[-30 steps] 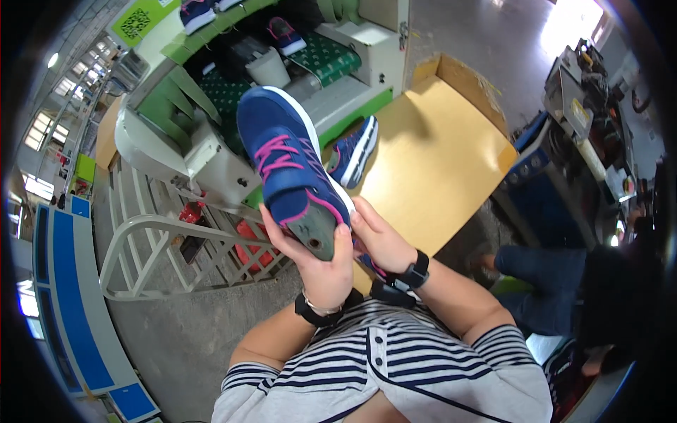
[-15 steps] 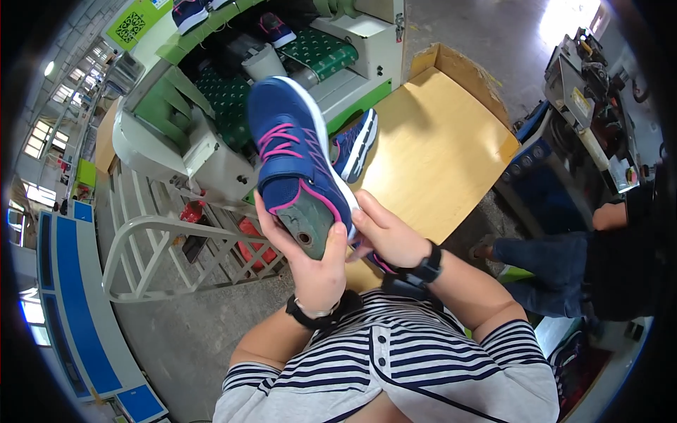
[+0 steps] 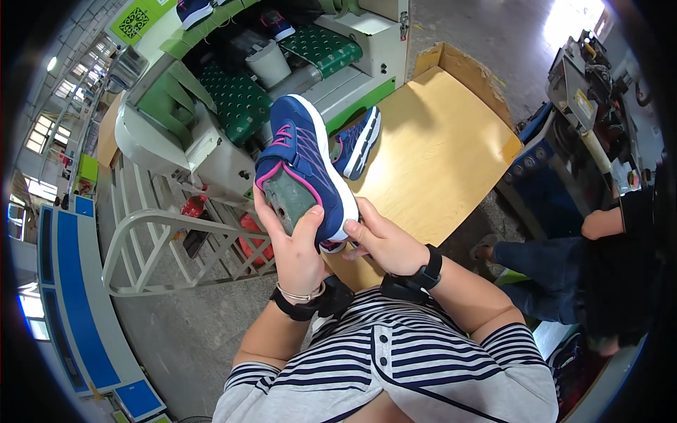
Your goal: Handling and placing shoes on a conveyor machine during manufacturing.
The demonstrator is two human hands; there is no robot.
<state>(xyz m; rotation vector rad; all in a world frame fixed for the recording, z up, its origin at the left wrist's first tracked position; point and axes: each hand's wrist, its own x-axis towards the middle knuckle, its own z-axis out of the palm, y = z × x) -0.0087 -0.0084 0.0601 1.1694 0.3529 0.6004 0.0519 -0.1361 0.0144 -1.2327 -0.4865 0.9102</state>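
Both my hands hold a navy blue sneaker (image 3: 317,166) with pink laces, pink collar trim and a white sole, toe pointing away from me and its side turned up. A grey-green shoe last (image 3: 290,197) fills its opening. My left hand (image 3: 295,257) is closed round the heel end, thumb on the collar. My right hand (image 3: 395,243) grips the heel's sole edge with the thumb; its other fingers are partly hidden. Just beyond, a matching sneaker (image 3: 358,144) lies on its side on a wooden board. Beneath the held heel, part of another shoe shows, mostly hidden.
The wooden board (image 3: 444,148) has a cardboard edge (image 3: 469,74) at its far side. Ahead stands a machine with a green studded conveyor belt (image 3: 321,49) and a white cup (image 3: 268,65). A metal rail frame (image 3: 141,222) is at left. Another person (image 3: 543,271) stands at right.
The held sneaker has rolled to show more of its side and white sole. Its toe has shifted right and nearer. My left hand has moved slightly left.
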